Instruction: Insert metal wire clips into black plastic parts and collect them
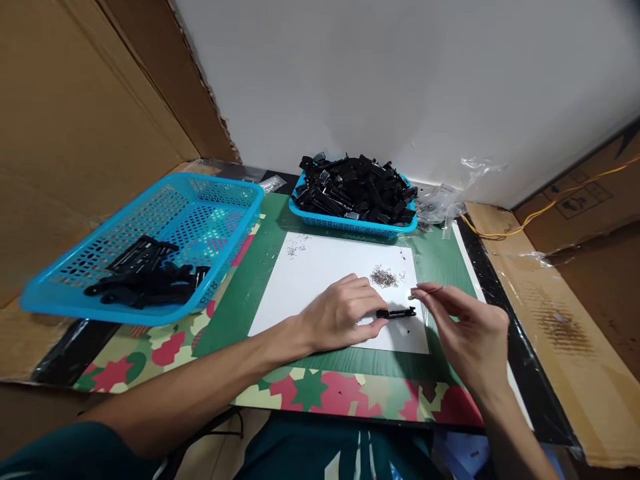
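My left hand (345, 313) rests over a white sheet (310, 280), its thumb and fingers closed on one end of a slim black plastic part (400, 313). The part lies level and points to the right. Just right of its far end, my right hand (465, 323) is pinched at the fingertips around something small and thin, too tiny to name. Beyond the hands sits a pile of small brownish metal pieces (384, 277), possibly springs or pins. A sparser scatter of tiny metal bits (296, 247) lies at the sheet's far left corner.
A blue basket (290, 205) heaped with black plastic parts (355, 187) stands at the back. To the left, a larger blue basket (60, 307) holds several black parts (150, 273). Cardboard (565, 320) borders the right side, with a yellow wire (540, 212) and clear plastic bags (440, 203) behind.
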`<state>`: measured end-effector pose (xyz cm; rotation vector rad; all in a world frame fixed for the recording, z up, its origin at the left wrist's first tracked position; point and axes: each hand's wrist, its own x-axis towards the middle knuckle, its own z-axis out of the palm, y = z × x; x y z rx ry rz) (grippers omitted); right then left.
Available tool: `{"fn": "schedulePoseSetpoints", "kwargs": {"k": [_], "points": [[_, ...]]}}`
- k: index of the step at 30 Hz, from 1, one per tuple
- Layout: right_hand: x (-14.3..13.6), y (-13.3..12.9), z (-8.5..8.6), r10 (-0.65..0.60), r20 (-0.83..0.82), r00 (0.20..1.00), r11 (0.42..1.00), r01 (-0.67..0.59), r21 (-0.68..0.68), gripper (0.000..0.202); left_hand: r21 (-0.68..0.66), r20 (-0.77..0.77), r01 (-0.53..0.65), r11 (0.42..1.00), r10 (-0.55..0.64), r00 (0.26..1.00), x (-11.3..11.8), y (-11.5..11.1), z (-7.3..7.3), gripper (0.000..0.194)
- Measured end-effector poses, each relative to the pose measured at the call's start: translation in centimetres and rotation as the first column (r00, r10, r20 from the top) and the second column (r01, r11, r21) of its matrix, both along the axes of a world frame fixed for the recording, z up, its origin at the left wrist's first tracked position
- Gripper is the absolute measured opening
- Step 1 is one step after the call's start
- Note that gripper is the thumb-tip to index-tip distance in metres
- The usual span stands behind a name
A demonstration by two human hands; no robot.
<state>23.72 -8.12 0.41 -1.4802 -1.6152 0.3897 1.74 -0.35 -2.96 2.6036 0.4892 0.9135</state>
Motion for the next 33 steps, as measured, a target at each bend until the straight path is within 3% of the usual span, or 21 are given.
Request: {"fn": "schedulePoseSetpoints", "kwargs": {"k": [2, 4, 10, 16, 26, 30, 33], "points": [[-1.0, 0.1, -0.1, -0.084, -0.16, 0.983, 0.994, 0.071, -0.087, 0.015, 0.005, 0.008, 0.002, 1.0, -0.002, 1.0, 0.0, 0.0, -0.1, 0.013], [-1.8, 0.4, -0.3, -0.074, -0.256, 0.964, 0.984, 0.028, -0.176, 0.02, 0.014, 0.016, -0.001, 1.0, 0.001, 1.0, 0.0, -0.1, -0.3, 0.013], [-2.6, 0.8, -0.6, -0.05, -0.251, 0.967, 0.968, -0.014, -0.251, 0.023, 0.05, -0.006, -0.006, 0.999, 0.006, 1.0, 0.1, -0.2, -0.5, 0.011], [-2.8, 0.4, -0.4, -0.052, -0.188, 0.981, 0.974, 0.009, -0.226, 0.023, 0.065, -0.037, -0.017, 0.998, 0.019, 0.999, 0.1, -0.3, -0.4, 0.011], [-3.8, -0.7, -0.9, -0.07, 0.107, 0.992, 0.997, 0.069, 0.015, 0.022, 0.052, -0.004, 0.028, 0.998, -0.027, 1.0, 0.2, -0.3, -0.5, 0.01], [-4.1, -1.1, -1.6, -0.052, 0.09, 0.995, 0.998, 0.05, 0.031, 0.019, 0.034, -0.02, 0.039, 0.999, -0.038, 0.999, 0.1, -0.3, -0.4, 0.01], [-3.7, -0.9, -1.4, -0.077, -0.099, 0.992, 0.997, 0.074, -0.034, 0.017, 0.001, 0.012, 0.0, 1.0, -0.001, 1.0, 0.2, -0.3, -0.1, 0.01]]}}
